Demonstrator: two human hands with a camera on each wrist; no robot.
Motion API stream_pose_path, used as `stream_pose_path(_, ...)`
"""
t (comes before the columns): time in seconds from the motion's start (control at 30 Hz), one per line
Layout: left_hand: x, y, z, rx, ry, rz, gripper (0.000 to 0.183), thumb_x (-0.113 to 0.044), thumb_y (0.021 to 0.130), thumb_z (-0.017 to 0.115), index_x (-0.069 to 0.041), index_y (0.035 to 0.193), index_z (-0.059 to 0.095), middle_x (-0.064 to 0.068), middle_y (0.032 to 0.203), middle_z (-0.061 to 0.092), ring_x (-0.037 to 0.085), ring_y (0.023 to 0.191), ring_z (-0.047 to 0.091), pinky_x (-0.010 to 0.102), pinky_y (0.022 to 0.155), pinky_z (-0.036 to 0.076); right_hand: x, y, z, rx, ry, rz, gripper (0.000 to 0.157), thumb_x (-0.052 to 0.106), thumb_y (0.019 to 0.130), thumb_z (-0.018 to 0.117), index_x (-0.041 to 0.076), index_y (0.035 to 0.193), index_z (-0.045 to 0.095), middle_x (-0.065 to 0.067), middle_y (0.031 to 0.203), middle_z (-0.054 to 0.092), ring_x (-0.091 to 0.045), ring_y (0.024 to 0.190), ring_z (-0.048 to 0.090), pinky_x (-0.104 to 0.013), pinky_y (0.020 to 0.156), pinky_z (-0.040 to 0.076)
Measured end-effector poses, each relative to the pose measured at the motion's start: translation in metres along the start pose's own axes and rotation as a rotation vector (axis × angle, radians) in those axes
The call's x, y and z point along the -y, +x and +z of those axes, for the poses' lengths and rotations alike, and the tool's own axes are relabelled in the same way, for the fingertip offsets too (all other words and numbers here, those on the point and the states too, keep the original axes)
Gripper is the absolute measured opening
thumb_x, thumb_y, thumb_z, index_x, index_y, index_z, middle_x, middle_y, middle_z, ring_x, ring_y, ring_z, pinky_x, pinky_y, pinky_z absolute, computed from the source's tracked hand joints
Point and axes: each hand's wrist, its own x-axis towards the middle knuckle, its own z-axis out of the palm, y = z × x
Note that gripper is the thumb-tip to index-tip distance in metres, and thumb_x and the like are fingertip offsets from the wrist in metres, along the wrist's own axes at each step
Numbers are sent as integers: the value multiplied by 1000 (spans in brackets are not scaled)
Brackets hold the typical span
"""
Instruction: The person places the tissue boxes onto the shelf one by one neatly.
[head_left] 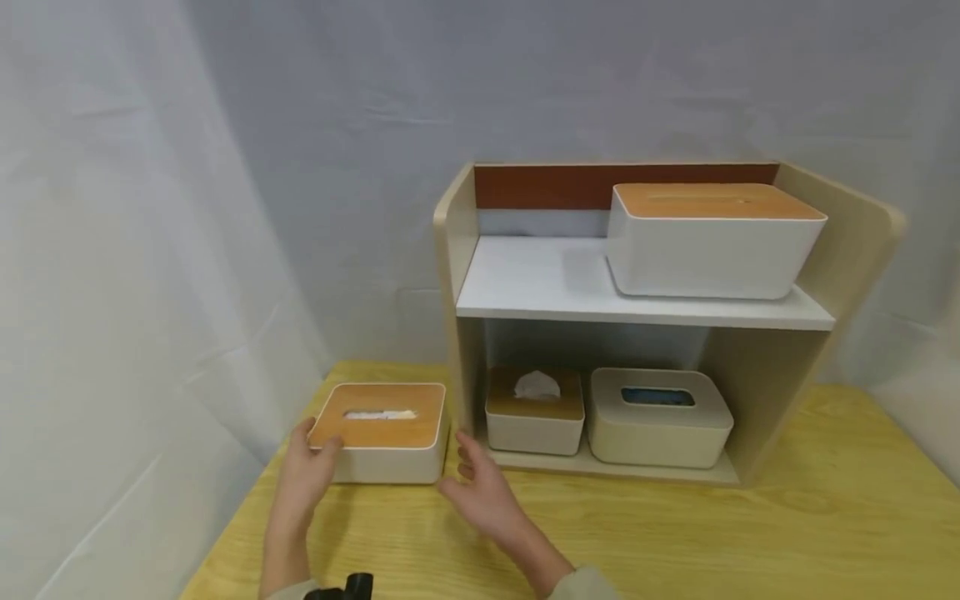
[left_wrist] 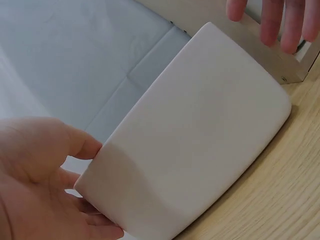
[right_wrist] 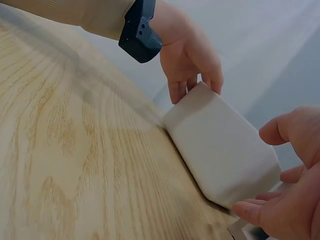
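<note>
A white tissue box (head_left: 375, 462) with a wood-coloured lid and a slot sits on the table, left of the shelf. My left hand (head_left: 303, 471) holds its left end, the fingers along the side and the thumb at the front top edge. In the left wrist view the same tissue box (left_wrist: 190, 130) shows its plain white front. Beside the right end, my right hand (head_left: 483, 492) is held with thumb and fingers spread apart. In the right wrist view, that right hand (right_wrist: 287, 185) is close to the box's end; whether it touches, I cannot tell.
A two-level shelf unit (head_left: 645, 315) stands right of the box, its side panel close by. On its lower level are a small tissue box (head_left: 534, 433) and a beige one (head_left: 660, 442). A large white box (head_left: 712, 258) sits above. Pale sheeting (head_left: 337, 167) hangs behind the wooden table (head_left: 675, 542).
</note>
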Motion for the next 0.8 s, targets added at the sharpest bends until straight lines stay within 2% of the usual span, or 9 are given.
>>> stream_pose_path(0.1,3,3,0,12,-30,-13,75,-26,104,43,4,157,-2,34,157,15,46,136,31,64,109,29,-3,5,5,16,44,-4,80,7,86,65,-3,155,25,-37,152,28,-58,130,39,-59,101,44)
stream_pose_path(0.23,8,5,-1,26,-68,-21,74,-29,105,43,4,157,1,32,156,19,41,135,31,60,110,29,-6,9,13,34,67,9,86,7,84,67,4,157,22,-26,161,18,-56,134,37,-54,99,47)
stream_pose_path(0.43,15,11,0,76,-166,-30,77,-33,106,44,5,156,-1,31,158,14,40,142,23,57,115,24,-10,14,18,62,94,4,90,7,83,67,7,159,18,-20,161,23,-42,134,45,-42,95,52)
stream_pose_path(0.57,17,12,1,81,-227,-25,75,-29,106,44,6,156,1,30,161,11,40,146,18,56,116,21,-12,14,17,72,85,-17,87,9,85,67,9,158,20,-19,161,24,-40,135,45,-44,101,48)
stream_pose_path(0.67,16,9,-1,84,-252,-34,72,-29,106,44,4,157,5,29,160,14,38,142,22,53,113,26,-12,13,16,83,62,-23,85,12,86,68,9,157,22,-18,161,24,-39,135,45,-48,105,43)
stream_pose_path(0.8,13,8,-4,96,-229,-48,68,-32,106,44,0,158,12,25,159,20,33,137,28,46,103,34,-11,11,15,86,50,-8,85,16,87,70,10,157,22,-24,159,24,-40,132,47,-48,102,46)
